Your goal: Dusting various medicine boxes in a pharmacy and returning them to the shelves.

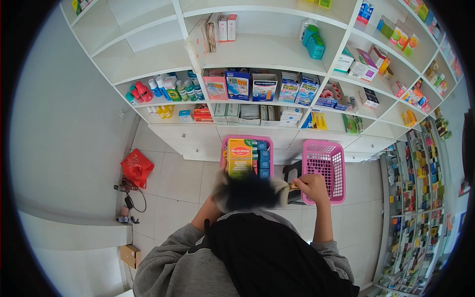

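A pink basket (225, 143) packed with boxes, a large yellow-green one on top, sits in front of me below the shelves. My left hand (223, 167) is at its left rim and seems to grip it; a dark blurred shape (247, 194) hides most of the hand. My right hand (312, 187) is closed on a small tan object (294, 186) by the near left corner of a second, empty pink basket (324, 171). A black stool (292, 171) shows between the two baskets.
White wall shelves (267, 59) ahead hold medicine boxes and bottles. More stocked racks (420, 198) run along the right. On the tiled floor at left lie a red bag (137, 167), cables and a cardboard box (130, 255) beside a white counter (74, 232).
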### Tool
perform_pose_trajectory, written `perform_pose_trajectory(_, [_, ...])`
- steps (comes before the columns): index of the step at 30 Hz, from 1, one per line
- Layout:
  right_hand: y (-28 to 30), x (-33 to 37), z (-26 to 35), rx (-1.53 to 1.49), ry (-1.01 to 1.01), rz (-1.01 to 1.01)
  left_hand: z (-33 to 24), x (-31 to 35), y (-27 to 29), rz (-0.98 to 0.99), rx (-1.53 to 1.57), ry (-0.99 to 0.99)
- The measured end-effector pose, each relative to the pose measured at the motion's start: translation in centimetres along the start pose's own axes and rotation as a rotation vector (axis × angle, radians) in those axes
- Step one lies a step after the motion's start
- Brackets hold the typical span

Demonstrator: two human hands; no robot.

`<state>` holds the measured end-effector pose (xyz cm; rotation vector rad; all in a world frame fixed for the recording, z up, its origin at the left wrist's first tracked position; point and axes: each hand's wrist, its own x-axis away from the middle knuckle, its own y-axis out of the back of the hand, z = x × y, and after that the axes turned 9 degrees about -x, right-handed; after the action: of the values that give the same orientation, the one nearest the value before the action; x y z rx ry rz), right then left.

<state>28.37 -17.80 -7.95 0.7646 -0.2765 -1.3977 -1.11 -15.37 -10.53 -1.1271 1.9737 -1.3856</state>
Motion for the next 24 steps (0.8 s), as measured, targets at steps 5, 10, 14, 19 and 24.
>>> perform_pose_trajectory(5, [-0.9,-1.4,0.6,0.031,0.005,-0.013,-0.1,-0.1,0.3,-0.153,-0.275,-0.025])
perform_pose_trajectory(10, [-1.1,-1.9,1.6,-0.06,-0.137,-0.154,-0.2,0.0,0.6,-0.111,-0.259,-0.006])
perform_pose_trajectory(14, [-0.6,-1.2,1.8,-0.037,-0.083,-0.052,0.3,-0.2,0.7,-0.006,0.116,0.077])
perform_pose_trajectory(19, [-0.7,-0.7,0.7,-0.072,0.044,-0.015,0.5,-0.4,0.6,-0.162,-0.15,0.056])
perform_pose_trajectory(24, [0.0,-0.1,-0.4,-0.12,-0.098,-0.077,1.0,-0.5,0.1,-0.161,-0.246,0.145])
